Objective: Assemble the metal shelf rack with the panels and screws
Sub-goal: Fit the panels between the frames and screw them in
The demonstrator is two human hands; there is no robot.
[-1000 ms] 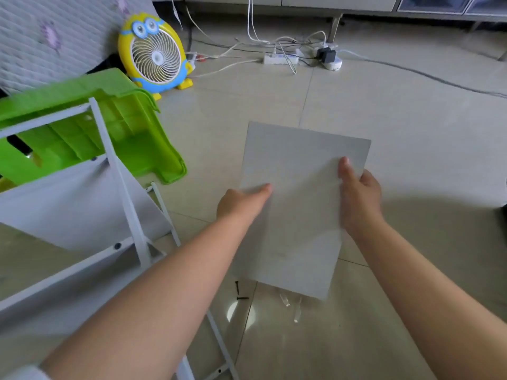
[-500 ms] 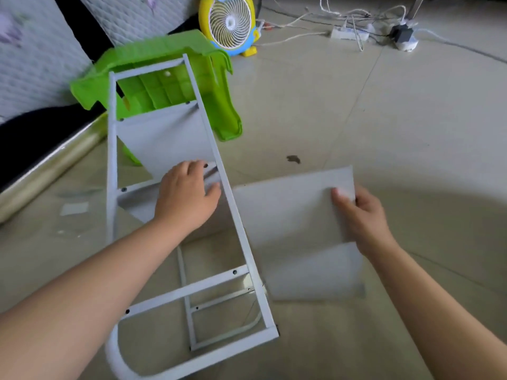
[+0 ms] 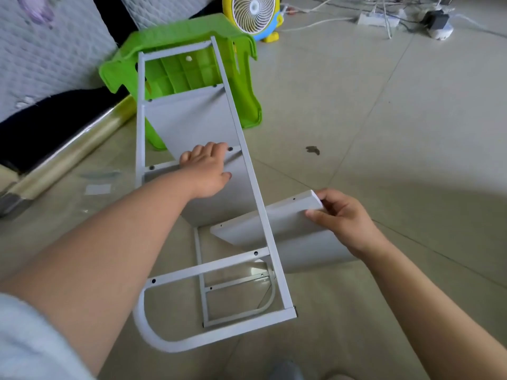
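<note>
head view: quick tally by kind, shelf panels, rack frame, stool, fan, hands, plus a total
shelf panels: 3 (upper, middle, loose shelf panel)
rack frame: 1
green stool: 1
yellow fan: 1
hands: 2 (left hand, right hand)
total: 8

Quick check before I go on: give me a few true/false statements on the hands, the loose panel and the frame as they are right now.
1. The right hand grips the loose panel at its corner. True.
2. The left hand holds a screwdriver. False: it holds a crossbar of the rack frame.
3. The loose panel lies flat on the floor. False: it is tilted, held up by the right hand.
4. A green stool lies at the frame's far end. True.
</note>
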